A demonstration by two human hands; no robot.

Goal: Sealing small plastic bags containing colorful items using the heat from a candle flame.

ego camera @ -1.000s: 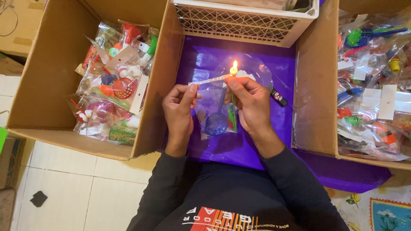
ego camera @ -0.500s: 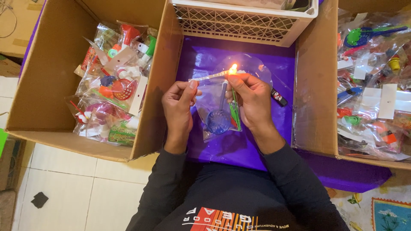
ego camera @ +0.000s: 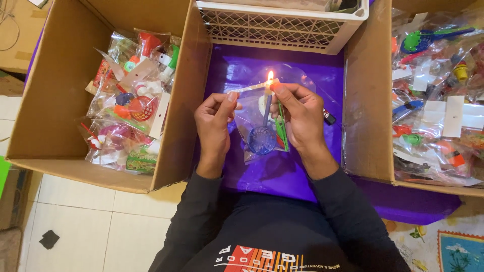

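Clear plastic bag [ego camera: 259, 123] with a blue toy sieve [ego camera: 262, 138] and green sticks inside hangs over the purple sheet [ego camera: 237, 70], between two cardboard boxes full of bagged toys. We've got our left hand [ego camera: 214, 126] pinching its top edge on one side, our right hand [ego camera: 301, 118] pinching the other, with that edge right at a small candle flame [ego camera: 270, 76].

light: even, bright | glare: purple sheet [ego camera: 302, 171] | focus: sharp, edges perhaps slightly bowed
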